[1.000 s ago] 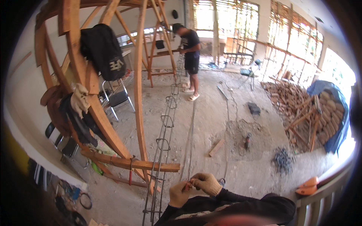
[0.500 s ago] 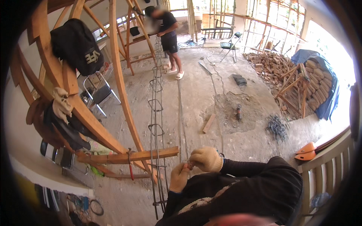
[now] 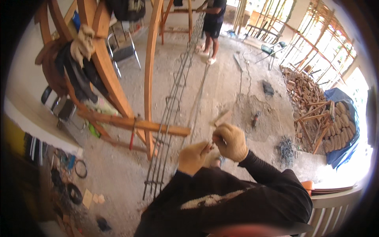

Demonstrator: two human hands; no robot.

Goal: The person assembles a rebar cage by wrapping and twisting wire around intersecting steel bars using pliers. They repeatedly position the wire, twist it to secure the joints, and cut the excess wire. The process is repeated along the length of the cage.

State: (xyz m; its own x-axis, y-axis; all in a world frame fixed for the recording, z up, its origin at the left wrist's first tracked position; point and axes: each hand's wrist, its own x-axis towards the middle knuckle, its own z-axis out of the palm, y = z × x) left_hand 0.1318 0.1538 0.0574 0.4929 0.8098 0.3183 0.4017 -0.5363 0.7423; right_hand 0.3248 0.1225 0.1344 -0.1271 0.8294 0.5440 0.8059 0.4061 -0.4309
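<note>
My left hand, in a cream knit glove, is closed with its fingertips pinched together. Close beside it, my right hand, gloved the same way, is curled with thumb and fingertips pressed together. Something small and thin appears between the two sets of fingertips, too small to name. Left of my hands, a long rebar cage of thin steel bars and square stirrups runs away across the room. Its near part rests on a horizontal wooden beam. A tool with a red handle hangs from that beam.
Wooden posts and a frame draped with gloves and dark cloth stand at left. A co-worker stands by the cage's far end. Dark metal pieces, a power tool, broken bricks and stacked sacks lie at right.
My view has tilted and shifted, so the room appears lower-left and rotated. Both hands have risen from beside the beam's end, and my right hand has drawn slightly apart from the left.
</note>
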